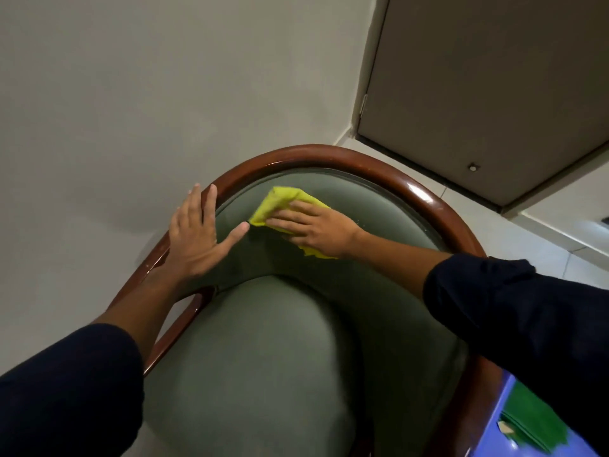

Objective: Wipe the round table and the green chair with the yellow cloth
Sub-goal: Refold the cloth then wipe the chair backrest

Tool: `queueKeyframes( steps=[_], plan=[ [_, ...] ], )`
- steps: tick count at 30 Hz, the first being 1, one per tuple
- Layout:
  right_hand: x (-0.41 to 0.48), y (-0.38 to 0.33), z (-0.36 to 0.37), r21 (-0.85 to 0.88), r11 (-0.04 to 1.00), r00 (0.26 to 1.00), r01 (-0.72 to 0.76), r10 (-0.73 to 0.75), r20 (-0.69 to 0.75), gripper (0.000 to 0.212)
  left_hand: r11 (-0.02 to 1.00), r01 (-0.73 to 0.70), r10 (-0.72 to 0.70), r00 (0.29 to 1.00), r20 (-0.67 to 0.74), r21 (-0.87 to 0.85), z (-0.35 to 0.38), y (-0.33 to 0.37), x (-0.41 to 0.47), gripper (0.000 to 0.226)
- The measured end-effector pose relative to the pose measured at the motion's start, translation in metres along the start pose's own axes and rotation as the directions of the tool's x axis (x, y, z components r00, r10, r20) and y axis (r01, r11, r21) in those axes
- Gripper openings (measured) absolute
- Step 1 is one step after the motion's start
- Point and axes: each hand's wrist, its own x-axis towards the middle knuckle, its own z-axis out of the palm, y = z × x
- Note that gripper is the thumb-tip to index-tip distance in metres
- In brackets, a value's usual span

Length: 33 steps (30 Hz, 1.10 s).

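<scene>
The green chair [270, 351] fills the middle of the view, with padded green upholstery and a curved glossy brown wooden frame [333, 153]. My right hand [316, 229] presses the yellow cloth [280, 202] flat against the inner green backrest, just below the top of the frame. My left hand [197, 235] lies open with fingers spread on the left side of the frame and the backrest edge, a little to the left of the cloth. Both forearms wear dark sleeves. The round table is out of view.
A pale wall stands close behind the chair. A beige door [494, 94] is at the upper right, above a light tiled floor [560, 245]. A blue and green object [527, 427] shows at the bottom right corner.
</scene>
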Motion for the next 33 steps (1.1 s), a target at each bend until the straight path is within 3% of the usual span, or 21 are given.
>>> queueKeyframes(
  steps=[2, 3, 5, 7, 11, 15, 18, 21, 22, 24, 26, 28, 30, 33],
  plan=[
    [-0.031, -0.004, -0.004, 0.011, 0.996, 0.995, -0.09, 0.089, 0.038, 0.045, 1.0, 0.005, -0.005, 1.0, 0.014, -0.012, 0.0, 0.0, 0.001, 0.103],
    [-0.048, -0.006, -0.008, 0.04, 0.977, 0.977, -0.211, 0.21, 0.032, 0.046, 1.0, 0.007, -0.007, 1.0, 0.027, -0.015, 0.0, -0.001, 0.002, 0.103],
    [-0.082, -0.012, -0.018, 0.131, 0.856, 0.865, -0.5, 0.501, 0.029, 0.053, 1.0, 0.015, -0.015, 1.0, 0.027, -0.001, 0.002, -0.002, 0.003, 0.103],
    [-0.115, -0.028, -0.027, 0.236, 0.679, 0.71, -0.695, 0.7, 0.077, 0.053, 0.999, 0.023, -0.024, 1.0, 0.015, 0.022, 0.004, -0.003, 0.003, 0.104],
    [-0.168, -0.088, -0.04, 0.272, 0.44, 0.502, -0.856, 0.834, 0.229, 0.05, 1.0, 0.013, -0.013, 1.0, 0.02, 0.023, 0.002, -0.002, 0.001, 0.106],
    [-0.18, -0.119, -0.046, 0.256, 0.313, 0.383, -0.915, 0.874, 0.298, 0.063, 1.0, 0.0, 0.0, 1.0, 0.022, 0.015, 0.0, -0.001, 0.001, 0.108],
    [-0.162, -0.095, -0.044, 0.325, 0.323, 0.414, -0.889, 0.87, 0.269, 0.071, 1.0, -0.01, 0.01, 1.0, 0.01, 0.007, 0.001, 0.0, 0.001, 0.108],
    [-0.122, -0.053, -0.039, 0.528, 0.321, 0.479, -0.786, 0.856, 0.194, 0.075, 1.0, -0.016, 0.016, 1.0, 0.009, 0.009, 0.0, -0.003, 0.002, 0.107],
    [-0.101, -0.041, -0.037, 0.576, 0.338, 0.51, -0.745, 0.844, 0.165, 0.075, 1.0, -0.017, 0.017, 1.0, 0.006, 0.014, 0.001, -0.004, 0.001, 0.106],
    [-0.055, -0.019, -0.024, 0.636, 0.445, 0.64, -0.63, 0.762, 0.101, 0.077, 0.999, -0.009, 0.01, 1.0, -0.022, 0.032, 0.012, 0.0, 0.0, 0.105],
    [-0.014, -0.008, -0.027, 0.608, 0.613, 0.79, -0.504, 0.612, 0.038, 0.081, 1.0, -0.011, 0.011, 0.999, -0.032, 0.019, 0.011, 0.001, -0.002, 0.103],
    [-0.025, -0.001, -0.028, 0.46, 0.782, 0.883, -0.421, 0.468, 0.012, 0.074, 0.998, -0.055, 0.056, 0.997, -0.056, 0.014, 0.01, 0.036, -0.009, 0.102],
    [-0.022, 0.011, -0.023, 0.361, 0.863, 0.923, -0.352, 0.385, -0.019, 0.067, 0.998, -0.053, 0.054, 0.997, -0.062, 0.022, 0.008, 0.043, -0.004, 0.103],
    [-0.029, 0.022, -0.027, 0.265, 0.883, 0.914, -0.388, 0.405, -0.012, 0.062, 0.999, -0.024, 0.024, 0.999, -0.042, 0.021, 0.007, 0.025, 0.003, 0.105]
  ],
)
